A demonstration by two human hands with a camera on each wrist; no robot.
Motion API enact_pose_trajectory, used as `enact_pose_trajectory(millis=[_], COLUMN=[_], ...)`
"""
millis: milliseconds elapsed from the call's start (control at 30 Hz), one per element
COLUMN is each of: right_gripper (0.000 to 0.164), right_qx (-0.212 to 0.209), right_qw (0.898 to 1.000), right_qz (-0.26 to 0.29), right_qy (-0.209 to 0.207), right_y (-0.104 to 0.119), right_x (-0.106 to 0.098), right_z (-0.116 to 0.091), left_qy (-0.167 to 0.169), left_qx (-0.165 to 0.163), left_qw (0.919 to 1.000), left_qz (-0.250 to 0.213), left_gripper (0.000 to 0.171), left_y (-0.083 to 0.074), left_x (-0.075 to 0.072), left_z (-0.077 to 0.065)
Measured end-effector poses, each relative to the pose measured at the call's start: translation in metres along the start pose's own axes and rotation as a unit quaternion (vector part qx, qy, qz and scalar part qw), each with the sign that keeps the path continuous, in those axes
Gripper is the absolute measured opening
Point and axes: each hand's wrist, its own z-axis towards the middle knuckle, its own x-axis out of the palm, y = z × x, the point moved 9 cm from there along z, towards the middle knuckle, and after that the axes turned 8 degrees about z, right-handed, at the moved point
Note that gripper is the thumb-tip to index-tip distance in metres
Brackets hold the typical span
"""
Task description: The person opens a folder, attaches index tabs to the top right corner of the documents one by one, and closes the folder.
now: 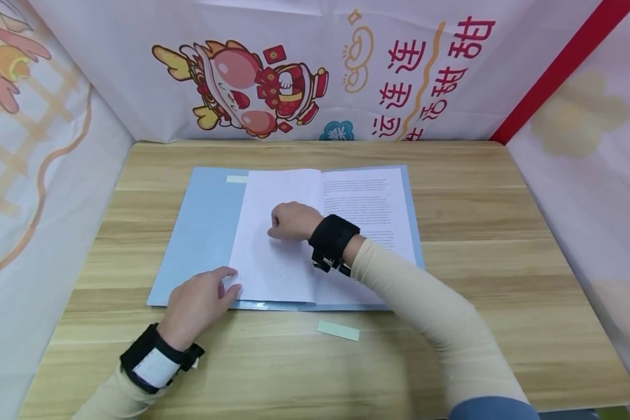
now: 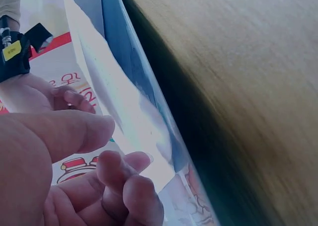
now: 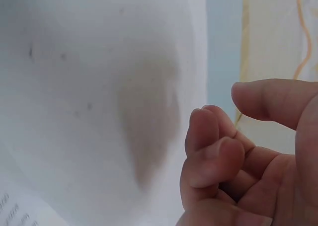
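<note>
A light blue folder (image 1: 205,227) lies spread on the wooden table, holding white sheets. Its right-hand sheet (image 1: 364,198) carries printed text; the left-hand page (image 1: 273,274) looks nearly blank and partly covers the blue cover. My left hand (image 1: 202,303) is at that page's lower left corner, thumb and index finger parted. In the left wrist view, the fingertips (image 2: 141,160) overlap the page edge. Above the blank page is my right hand (image 1: 296,221), fingers loosely curled and thumb apart from them, holding nothing. A shadow falls on the page beside it in the right wrist view.
A pale green strip (image 1: 338,330) lies on the table (image 1: 478,262) below the folder. Another pale strip (image 1: 237,179) is at the top of the blue cover. Printed cloth (image 1: 294,35) hangs behind and at both sides of the table.
</note>
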Motion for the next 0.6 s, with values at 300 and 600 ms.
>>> enact_pose_trajectory(millis=[300, 600], right_gripper=[0.021, 0.017], right_qx=[-0.037, -0.059], right_qw=[0.999, 0.998], right_qz=[-0.009, -0.009], right_qy=[-0.016, -0.027], right_y=[0.009, 0.004], right_x=[-0.013, -0.021], right_z=[-0.035, -0.081], left_qy=[-0.061, -0.113], left_qx=[0.028, 0.062], left_qw=[0.9977, 0.9915], left_qz=[-0.003, -0.014], left_gripper=[0.028, 0.022], left_y=[-0.009, -0.029], left_x=[-0.013, -0.031], left_z=[0.001, -0.003])
